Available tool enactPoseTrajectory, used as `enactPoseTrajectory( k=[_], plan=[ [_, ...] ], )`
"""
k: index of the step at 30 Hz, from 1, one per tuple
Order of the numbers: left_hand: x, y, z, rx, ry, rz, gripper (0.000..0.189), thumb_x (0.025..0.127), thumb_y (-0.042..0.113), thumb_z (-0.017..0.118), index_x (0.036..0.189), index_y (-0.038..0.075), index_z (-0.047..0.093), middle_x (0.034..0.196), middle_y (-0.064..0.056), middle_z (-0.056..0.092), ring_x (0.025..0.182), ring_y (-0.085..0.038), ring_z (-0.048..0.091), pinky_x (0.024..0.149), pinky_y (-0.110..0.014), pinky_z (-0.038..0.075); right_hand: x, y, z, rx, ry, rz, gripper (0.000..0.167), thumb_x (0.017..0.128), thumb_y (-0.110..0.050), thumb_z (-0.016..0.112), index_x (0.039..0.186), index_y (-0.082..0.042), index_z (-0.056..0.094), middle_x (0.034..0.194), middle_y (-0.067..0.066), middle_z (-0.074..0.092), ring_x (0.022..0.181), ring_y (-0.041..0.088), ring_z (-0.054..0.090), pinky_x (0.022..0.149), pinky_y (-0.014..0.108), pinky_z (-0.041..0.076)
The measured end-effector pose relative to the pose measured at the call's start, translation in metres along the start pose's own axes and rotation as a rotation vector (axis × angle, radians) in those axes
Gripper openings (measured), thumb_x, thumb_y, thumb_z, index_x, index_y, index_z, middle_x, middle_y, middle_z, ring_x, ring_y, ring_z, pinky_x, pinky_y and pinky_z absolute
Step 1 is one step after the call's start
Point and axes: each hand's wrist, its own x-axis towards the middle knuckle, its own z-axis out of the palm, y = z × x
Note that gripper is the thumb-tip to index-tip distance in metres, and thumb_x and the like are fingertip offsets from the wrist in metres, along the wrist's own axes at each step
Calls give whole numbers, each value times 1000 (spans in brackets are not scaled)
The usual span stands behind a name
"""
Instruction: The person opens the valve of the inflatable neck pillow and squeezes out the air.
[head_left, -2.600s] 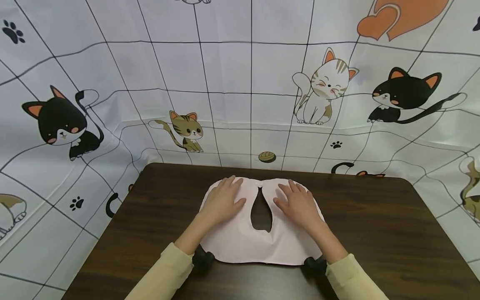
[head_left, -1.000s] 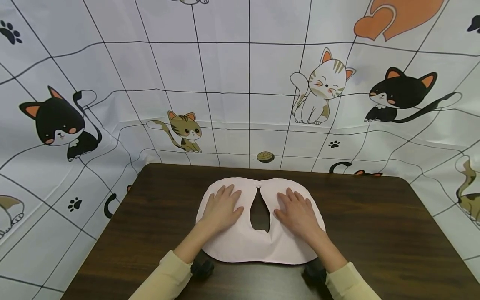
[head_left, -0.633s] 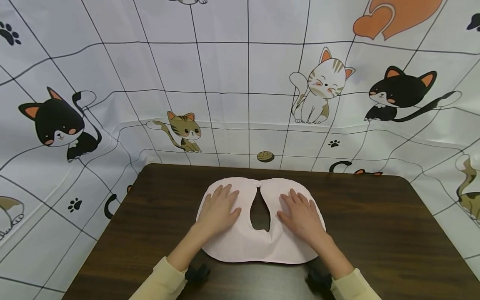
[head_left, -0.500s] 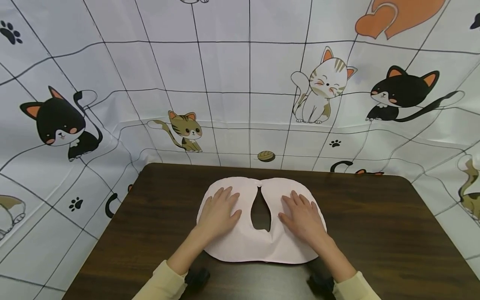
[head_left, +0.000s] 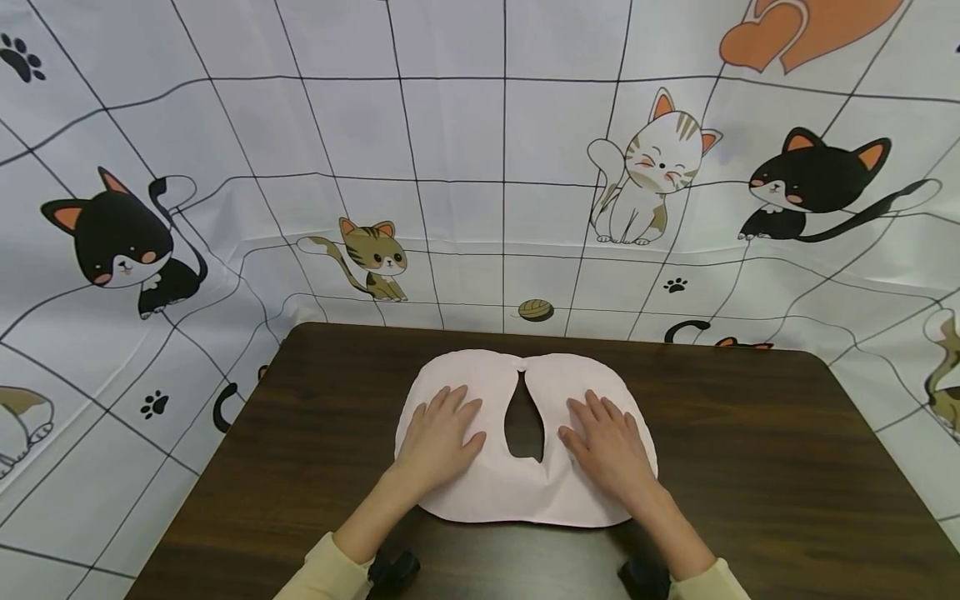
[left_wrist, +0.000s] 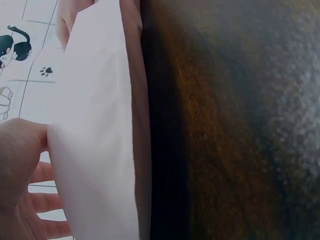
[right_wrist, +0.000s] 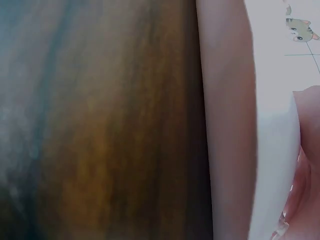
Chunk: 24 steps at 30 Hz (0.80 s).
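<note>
A pale pink U-shaped neck pillow (head_left: 517,496) lies flat on the dark wooden table, its two ends meeting at the far side around a teardrop gap. On its left lobe rests my left hand (head_left: 438,442), fingers spread and straight. My right hand (head_left: 613,446) lies the same way on the right lobe. In the left wrist view the pillow's side (left_wrist: 95,125) rises from the table, with the left hand (left_wrist: 17,165) on top. The right wrist view shows the pillow's edge (right_wrist: 230,125) and only part of the right hand (right_wrist: 310,125).
The brown table (head_left: 750,467) extends to both sides of the pillow. Behind it hangs a white grid-patterned sheet (head_left: 457,133) printed with cartoon cats. Dark devices sit under both wrists, the left device (head_left: 393,573) and the right device (head_left: 645,577).
Both hands have slid slightly back toward me over the pillow, away from its far edge. The pillow has stayed in about the same place.
</note>
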Motion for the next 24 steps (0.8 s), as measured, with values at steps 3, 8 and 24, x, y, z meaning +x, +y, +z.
enactPoseTrajectory(
  k=[3,8,24],
  plan=[
    [-1,-1,1,1,4,10,44,96,30,68,134,8,67,146,-20,55,137,-45,46,103,-66,40,-1,-1,1,-4,11,-3,51,101,-35,64,142,-4,59,151,27,47,139,50,41,107,70,31],
    [-1,-2,3,4,3,12,44,96,30,68,134,8,67,146,-20,55,137,-45,46,103,-66,40,-2,-3,0,-5,11,-3,51,101,-35,64,141,-4,60,151,27,47,139,50,41,107,71,30],
    [0,-3,-3,27,21,26,43,96,32,67,132,10,68,145,-19,56,136,-45,48,102,-67,40,-4,-7,-10,-26,3,-10,50,101,-34,63,140,-3,60,150,28,47,138,50,42,107,69,31]
  ],
)
